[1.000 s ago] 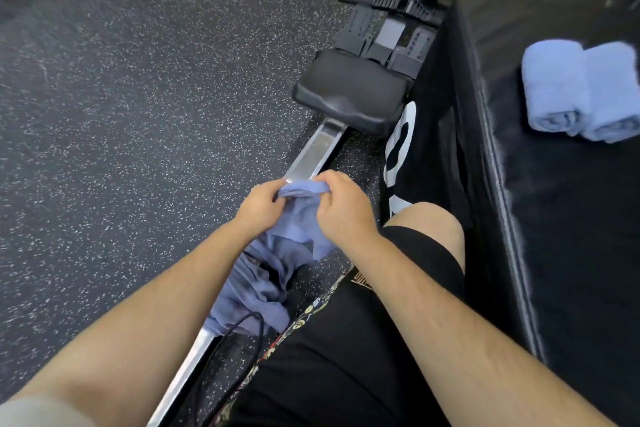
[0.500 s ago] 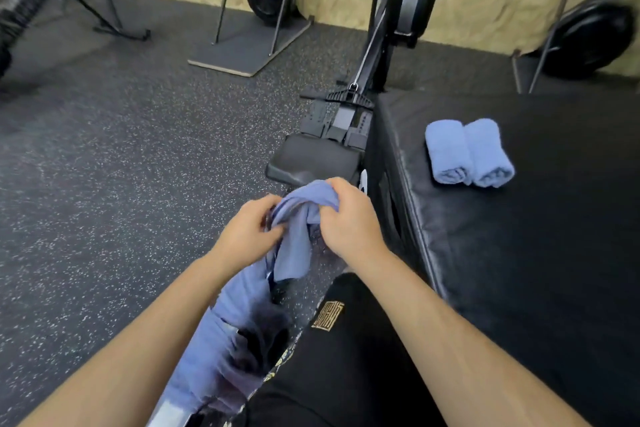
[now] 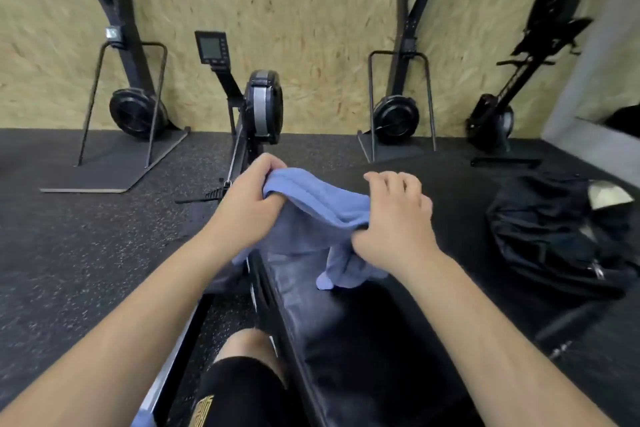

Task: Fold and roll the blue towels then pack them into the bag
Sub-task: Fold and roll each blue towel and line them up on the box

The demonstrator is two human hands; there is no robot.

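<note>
Now we hold the towel (image 3: pixel 313 215) bunched over the left edge of the pad (image 3: pixel 346 329), its loose end drooping onto it. Our left hand (image 3: pixel 247 208) clamps curled fingers round one end; our right hand (image 3: pixel 394 224) pinches the other, fingers loosely bent. The bag (image 3: pixel 561 236) lies well to the right.

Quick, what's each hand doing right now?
Left hand: grips the blue towel.
Right hand: pinches the same towel's other end.

Soft blue terry-cloth towel (image 3: pixel 313 199)
</note>
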